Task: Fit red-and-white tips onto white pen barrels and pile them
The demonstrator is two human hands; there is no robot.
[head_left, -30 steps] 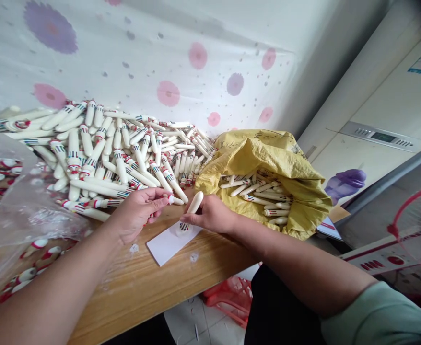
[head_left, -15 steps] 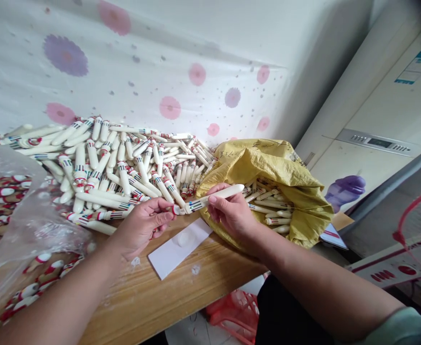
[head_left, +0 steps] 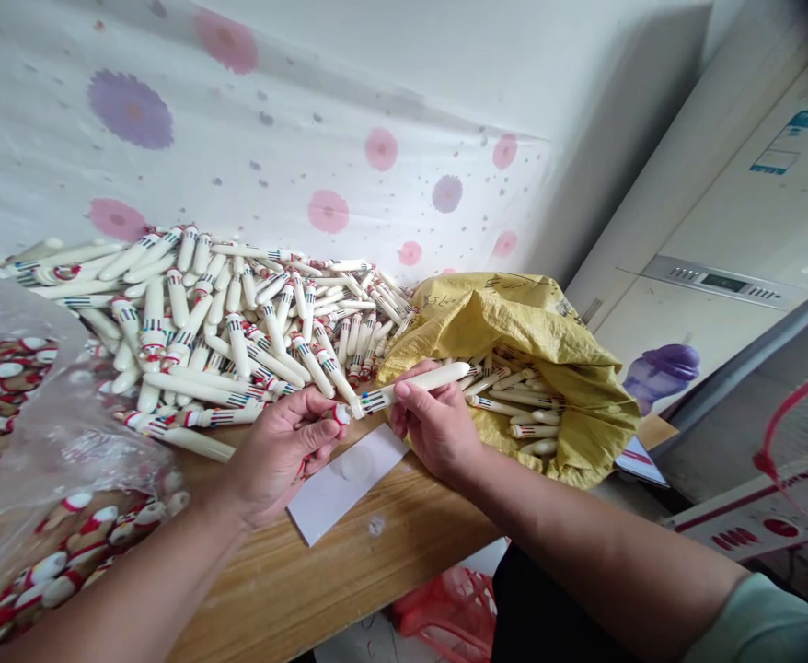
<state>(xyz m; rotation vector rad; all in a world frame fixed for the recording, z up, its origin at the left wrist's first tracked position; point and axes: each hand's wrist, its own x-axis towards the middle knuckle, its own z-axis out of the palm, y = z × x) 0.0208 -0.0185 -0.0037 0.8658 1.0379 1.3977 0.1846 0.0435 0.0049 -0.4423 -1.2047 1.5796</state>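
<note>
My right hand (head_left: 438,428) grips a white multicolour pen (head_left: 438,376) by its barrel, with the rounded tip pointing right. The pen's coloured sliders and clicker end face my left hand (head_left: 283,451). Between the thumb and fingers of that hand is a small red-and-white topper (head_left: 341,414), close to the pen's end; whether the two touch I cannot tell. Below both hands lies a white card (head_left: 331,502) with a pale round smear (head_left: 355,463) on it. A large heap of similar white pens (head_left: 238,345) fills the table behind.
A yellow woven sack (head_left: 583,405) with more pens inside opens at the right. On the left, a clear plastic bag (head_left: 93,433) holds several brown, red and white toppers (head_left: 45,566). A red plastic basket (head_left: 449,608) stands below the wooden table (head_left: 286,599); a fan (head_left: 804,442) is far right.
My left hand has shifted slightly right and toward me, and the topper in it has turned. My right hand still holds the pen in nearly the same place.
</note>
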